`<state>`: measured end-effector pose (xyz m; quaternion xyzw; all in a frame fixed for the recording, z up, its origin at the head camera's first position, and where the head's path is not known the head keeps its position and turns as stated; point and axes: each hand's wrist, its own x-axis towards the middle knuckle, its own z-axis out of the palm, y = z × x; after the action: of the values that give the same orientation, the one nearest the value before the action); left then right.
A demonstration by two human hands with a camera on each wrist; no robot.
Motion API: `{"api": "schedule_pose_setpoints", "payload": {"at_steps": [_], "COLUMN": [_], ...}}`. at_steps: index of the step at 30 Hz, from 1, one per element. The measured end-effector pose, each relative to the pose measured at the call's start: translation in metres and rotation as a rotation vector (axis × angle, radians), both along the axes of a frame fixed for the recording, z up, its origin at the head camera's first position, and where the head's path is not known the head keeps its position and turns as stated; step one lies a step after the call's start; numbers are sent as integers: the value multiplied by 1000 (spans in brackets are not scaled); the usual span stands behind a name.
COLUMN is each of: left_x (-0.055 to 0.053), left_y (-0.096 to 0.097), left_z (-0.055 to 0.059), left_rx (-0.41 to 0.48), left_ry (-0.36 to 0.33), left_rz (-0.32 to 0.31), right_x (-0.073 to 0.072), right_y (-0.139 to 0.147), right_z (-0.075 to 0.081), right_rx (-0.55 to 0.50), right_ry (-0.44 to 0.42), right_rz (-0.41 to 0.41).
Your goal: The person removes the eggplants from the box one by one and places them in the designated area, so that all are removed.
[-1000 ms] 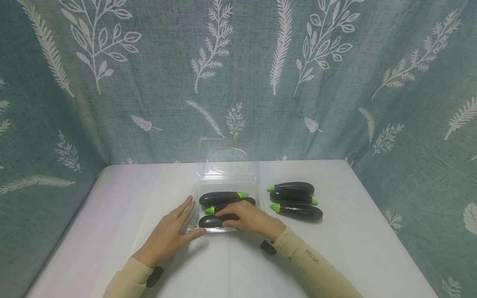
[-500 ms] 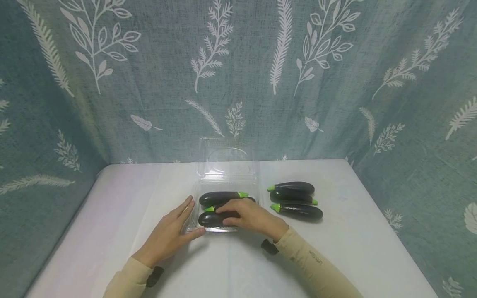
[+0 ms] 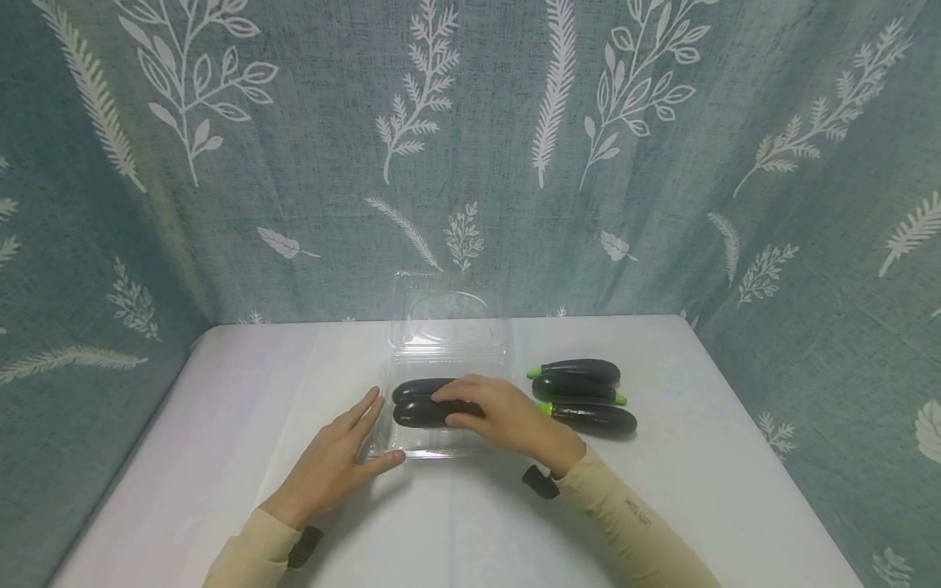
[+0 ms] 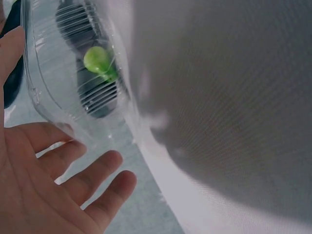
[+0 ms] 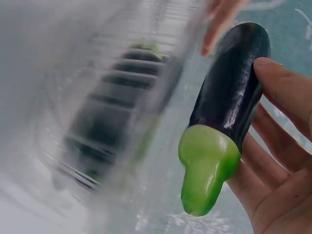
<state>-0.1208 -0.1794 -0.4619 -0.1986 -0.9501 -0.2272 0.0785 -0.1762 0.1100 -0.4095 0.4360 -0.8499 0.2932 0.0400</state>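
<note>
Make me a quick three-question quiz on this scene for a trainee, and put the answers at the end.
1. How many eggplants lie on the white table outside the clear container?
2. Which hand grips another eggplant? A: left. B: right.
3. True or false: the container's lid is closed.

Key:
1. Three, all on the right side of the container in the head view.
2. B, the right hand.
3. False; the lid stands open at the back.
</note>
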Motion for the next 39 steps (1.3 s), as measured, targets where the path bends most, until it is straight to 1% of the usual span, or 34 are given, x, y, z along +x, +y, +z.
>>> {"api": "schedule_pose_setpoints", "payload": {"at_steps": [2, 8, 12, 18, 25, 32, 36, 39], "left_x": [0, 0, 1, 1, 1, 1, 1, 1], "left_y": [0, 0, 0, 0, -1, -1, 0, 0], "left_z": [0, -1, -1, -1, 0, 1, 1, 0], "left_rx": [1, -5, -4, 3, 7, 13, 18, 15], "left_ry": [2, 14, 15, 4, 6, 8, 4, -4], "left_rz": [1, -4, -2, -1, -8, -14, -13, -9], "right_x": [1, 3, 6, 14, 23, 30, 29, 28], "right_y": [2, 7, 12, 19, 31, 49, 64, 78], "right_z": [4, 15, 24, 41, 53, 57, 56, 54], "right_rx": [-41, -173, -238, -280, -299, -276, -266, -262], "right_ry": [49, 236, 316, 390, 437, 502, 520, 518], "right_rz": [10, 26, 36, 23, 15, -22, -53, -74]}}
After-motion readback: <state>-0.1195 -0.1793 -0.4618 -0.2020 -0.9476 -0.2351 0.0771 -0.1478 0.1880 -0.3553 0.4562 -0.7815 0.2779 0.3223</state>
